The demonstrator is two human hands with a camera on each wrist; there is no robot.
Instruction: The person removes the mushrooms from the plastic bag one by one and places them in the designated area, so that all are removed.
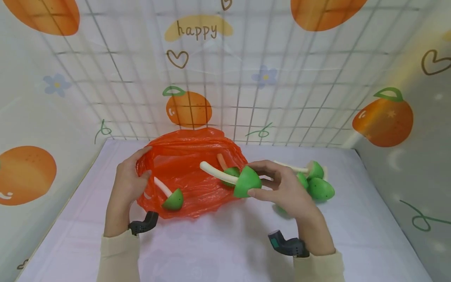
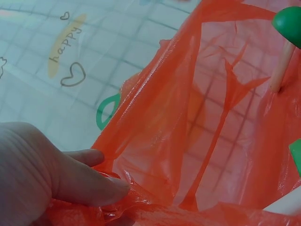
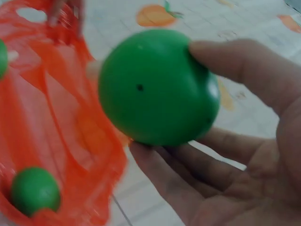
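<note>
A red plastic bag (image 1: 190, 137) lies with its mouth spread wide. My left hand (image 1: 132, 180) grips the bag's left edge, and in the left wrist view thumb and fingers pinch the thin film (image 2: 136, 122). Between thumb and fingers of my right hand (image 1: 287, 190) is a green-capped toy mushroom (image 1: 248, 183), held by its cap with the white stem pointing left over the bag. The right wrist view shows the rounded cap (image 3: 157, 89) with small dark spots. Inside the bag are one mushroom (image 1: 174, 200) at the left and another (image 1: 230, 172) partly behind the held one.
Several more green toy mushrooms (image 1: 320, 190) lie heaped right of the bag, partly hidden by my right hand. All stand on a white-covered table (image 1: 211, 250). Behind rises a wire grid under a printed curtain (image 1: 225, 78), with similar printed sheets at both sides.
</note>
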